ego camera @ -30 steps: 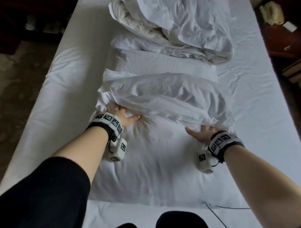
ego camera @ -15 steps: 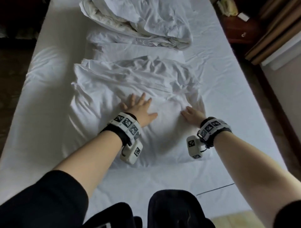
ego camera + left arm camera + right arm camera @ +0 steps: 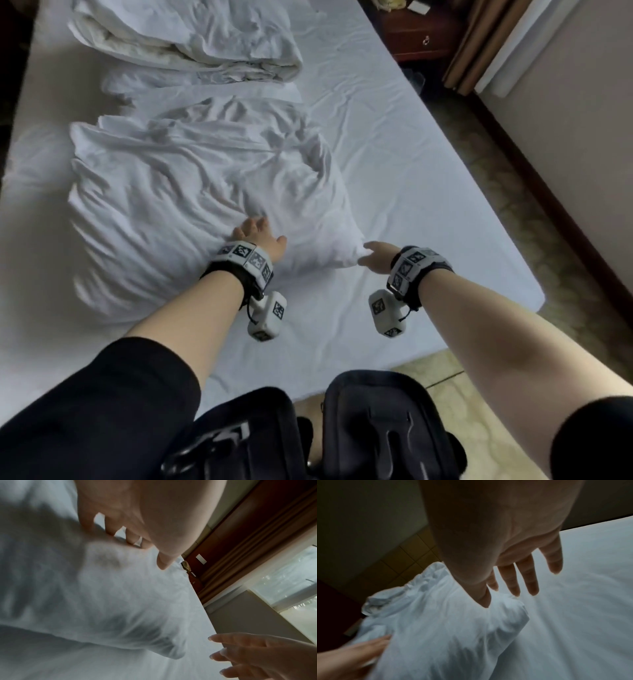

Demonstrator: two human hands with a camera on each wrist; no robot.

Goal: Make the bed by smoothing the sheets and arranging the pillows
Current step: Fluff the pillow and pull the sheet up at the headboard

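A wrinkled white pillow (image 3: 191,205) lies across the middle of the bed's white sheet (image 3: 411,192). My left hand (image 3: 257,236) rests flat on the pillow's near part, fingers spread; in the left wrist view the left hand (image 3: 130,524) touches the pillow (image 3: 106,588). My right hand (image 3: 375,255) reaches the pillow's near right corner with straight fingers, holding nothing. The right wrist view has the right hand (image 3: 518,574) just above that corner (image 3: 505,609). A second flat pillow (image 3: 219,87) lies behind the first.
A bunched white duvet (image 3: 191,37) sits at the far end of the bed. A dark wooden nightstand (image 3: 418,31) and curtains (image 3: 486,44) stand to the right. Patterned floor (image 3: 565,274) runs along the bed's right edge. A black chest rig (image 3: 342,431) hangs below.
The pillow was lifted at its near edge a second ago and now lies flat. Both hands have slid back toward its near edge, the right one out to the corner.
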